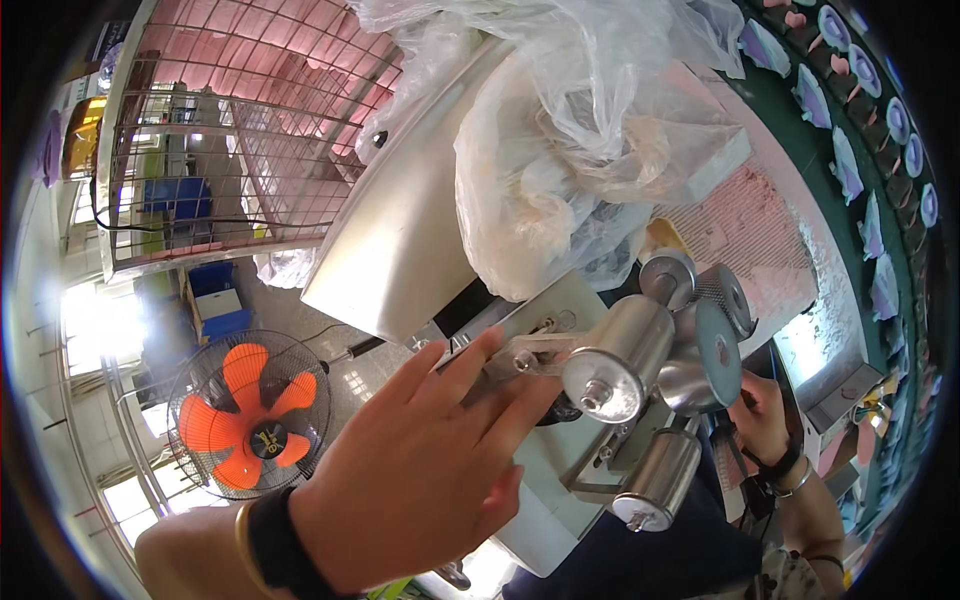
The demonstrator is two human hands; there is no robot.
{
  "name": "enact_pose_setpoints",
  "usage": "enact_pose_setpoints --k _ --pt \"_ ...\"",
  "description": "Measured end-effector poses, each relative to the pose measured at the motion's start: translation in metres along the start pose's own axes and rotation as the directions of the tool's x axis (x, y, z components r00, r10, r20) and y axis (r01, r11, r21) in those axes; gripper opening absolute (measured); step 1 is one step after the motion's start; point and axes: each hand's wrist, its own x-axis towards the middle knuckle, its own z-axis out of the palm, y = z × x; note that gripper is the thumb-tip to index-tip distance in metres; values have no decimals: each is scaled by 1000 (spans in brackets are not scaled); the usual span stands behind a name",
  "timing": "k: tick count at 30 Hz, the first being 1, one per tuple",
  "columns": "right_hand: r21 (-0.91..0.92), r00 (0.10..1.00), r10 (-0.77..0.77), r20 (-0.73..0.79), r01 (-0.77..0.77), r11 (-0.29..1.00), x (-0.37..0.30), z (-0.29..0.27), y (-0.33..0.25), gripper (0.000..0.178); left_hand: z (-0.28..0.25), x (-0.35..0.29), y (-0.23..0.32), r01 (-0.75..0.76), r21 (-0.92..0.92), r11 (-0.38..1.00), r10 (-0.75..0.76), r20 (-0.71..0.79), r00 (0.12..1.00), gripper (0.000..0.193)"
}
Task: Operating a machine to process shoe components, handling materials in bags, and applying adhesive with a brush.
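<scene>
My left hand (415, 470) reaches in from the lower left with its fingers stretched out and apart. Its fingertips lie at a metal bracket (535, 350) on the machine head; whether they press on it I cannot tell. Beside them stand a polished metal roller (640, 345), a wider metal disc roller (715, 355) and a lower cylinder (665, 475). On the far side of these rollers is my right hand (762, 420), its fingers curled in. The rollers partly hide its fingertips, and what they hold does not show.
Crumpled clear plastic bags (560, 170) cover the pale machine body (400, 240). An orange-bladed fan (245, 420) stands at the left, below a wire rack (260, 130) with pink material. On the right, a dark green belt (800, 150) carries rows of small purple and white pieces.
</scene>
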Motion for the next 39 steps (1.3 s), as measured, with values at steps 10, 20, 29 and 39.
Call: enact_pose_setpoints --k 10,20,29,39 --pt "32 1000 -25 -13 25 999 11 18 37 12 -1 -82 -42 190 -19 982 -178 -455 872 22" --pt "-81 996 67 64 -61 995 17 5 11 20 13 -79 -71 225 -118 967 -253 -455 854 23" --pt "-59 999 35 32 -33 998 16 15 21 21 5 -73 -64 201 -83 976 -216 -474 854 21" --pt "-101 999 52 -6 -53 994 9 18 8 14 13 -56 -84 176 -135 975 -220 -496 840 15"
